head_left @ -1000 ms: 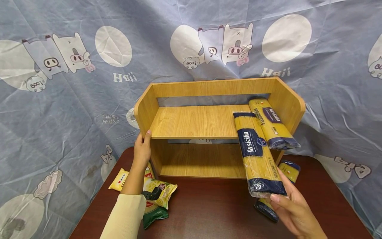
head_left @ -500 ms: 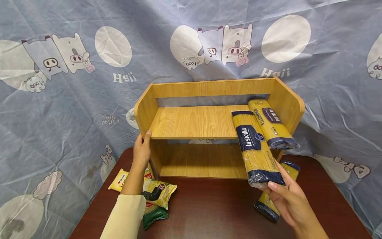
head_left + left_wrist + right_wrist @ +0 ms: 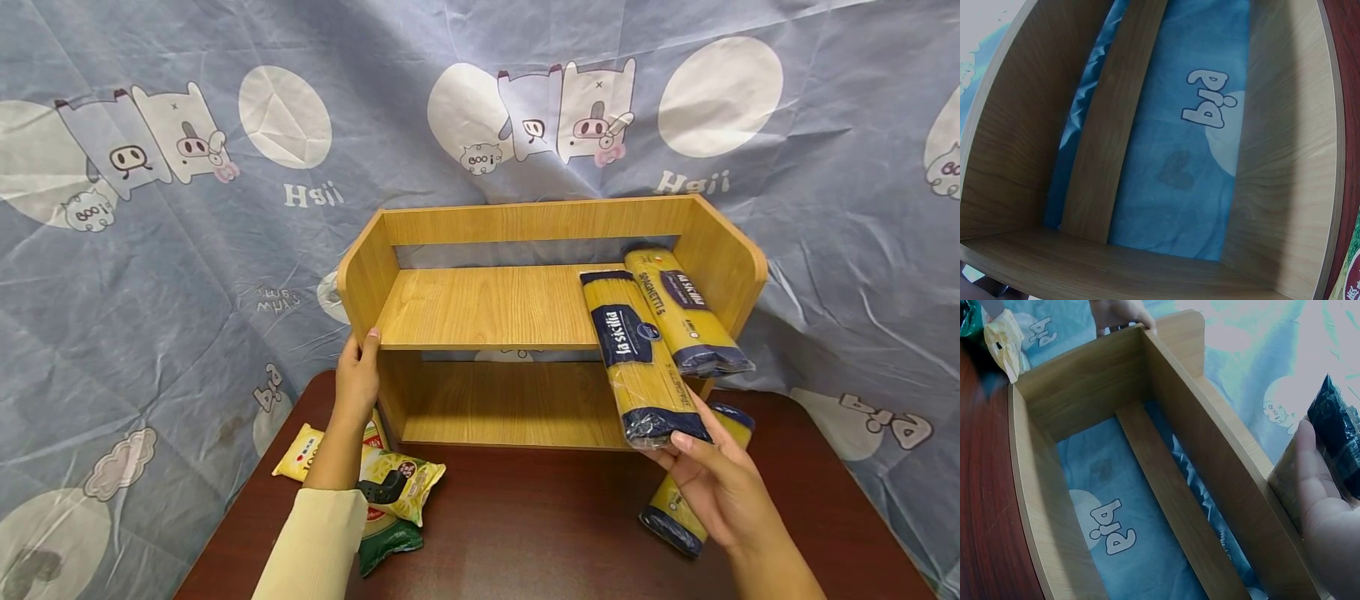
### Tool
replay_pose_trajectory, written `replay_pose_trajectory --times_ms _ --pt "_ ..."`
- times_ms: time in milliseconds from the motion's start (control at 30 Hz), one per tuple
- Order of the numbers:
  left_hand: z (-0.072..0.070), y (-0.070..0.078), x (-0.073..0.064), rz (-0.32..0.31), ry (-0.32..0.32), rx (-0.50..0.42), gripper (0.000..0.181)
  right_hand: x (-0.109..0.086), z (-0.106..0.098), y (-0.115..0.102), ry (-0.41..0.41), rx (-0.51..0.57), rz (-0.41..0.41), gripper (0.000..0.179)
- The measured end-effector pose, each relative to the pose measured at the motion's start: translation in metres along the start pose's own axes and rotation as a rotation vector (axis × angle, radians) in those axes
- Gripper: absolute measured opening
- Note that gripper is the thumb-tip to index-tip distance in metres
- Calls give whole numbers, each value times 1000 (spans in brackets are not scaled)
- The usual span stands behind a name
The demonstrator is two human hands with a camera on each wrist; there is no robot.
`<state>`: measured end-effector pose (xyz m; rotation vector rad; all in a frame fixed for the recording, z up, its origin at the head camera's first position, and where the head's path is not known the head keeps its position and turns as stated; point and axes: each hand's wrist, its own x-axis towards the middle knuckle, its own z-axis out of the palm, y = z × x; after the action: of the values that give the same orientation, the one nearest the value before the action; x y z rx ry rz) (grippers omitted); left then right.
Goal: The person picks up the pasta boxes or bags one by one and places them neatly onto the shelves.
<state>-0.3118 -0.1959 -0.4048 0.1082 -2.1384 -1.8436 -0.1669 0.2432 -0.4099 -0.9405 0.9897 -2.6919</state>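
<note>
My right hand (image 3: 723, 483) grips the near end of a spaghetti pack (image 3: 637, 367), thumb on top and fingers beneath. The pack's far end overlaps the upper board of a wooden shelf unit (image 3: 487, 304). In the right wrist view, the pack's dark end (image 3: 1341, 437) shows beside the right hand (image 3: 1329, 531). Another spaghetti pack (image 3: 678, 308) lies along the upper board's right side, its near end jutting past the front edge. My left hand (image 3: 358, 371) holds the shelf's left side near the upper board, thumb at the front; the right wrist view shows this hand (image 3: 1119, 312) too.
Behind my right hand, a further spaghetti pack (image 3: 675, 508) lies on the dark red table (image 3: 525, 533). Yellow bags (image 3: 420, 487) and a green-ended bag (image 3: 390, 542) lie by my left forearm. A blue printed cloth (image 3: 187, 333) hangs behind the shelf.
My right hand has moved forward and up, pushing the spaghetti pack farther over the upper board beside the other pack. The left hand stays in place on the shelf.
</note>
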Motion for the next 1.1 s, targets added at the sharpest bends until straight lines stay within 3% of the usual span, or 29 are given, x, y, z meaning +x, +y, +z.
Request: replay_pose_trajectory --times_ms 333,533,733,900,1100 --pt "0 -2 2 13 22 18 60 0 -2 0 -37 45 22 60" --pt "0 -3 3 13 32 27 59 -4 0 1 18 -39 52 65" --pt "1 -2 2 1 29 26 59 -2 4 4 44 -74 10 73" --pt "0 -2 2 0 33 28 59 0 7 8 106 -142 -23 67" --pt "0 -2 1 2 29 35 61 4 7 13 159 -135 -70 59"
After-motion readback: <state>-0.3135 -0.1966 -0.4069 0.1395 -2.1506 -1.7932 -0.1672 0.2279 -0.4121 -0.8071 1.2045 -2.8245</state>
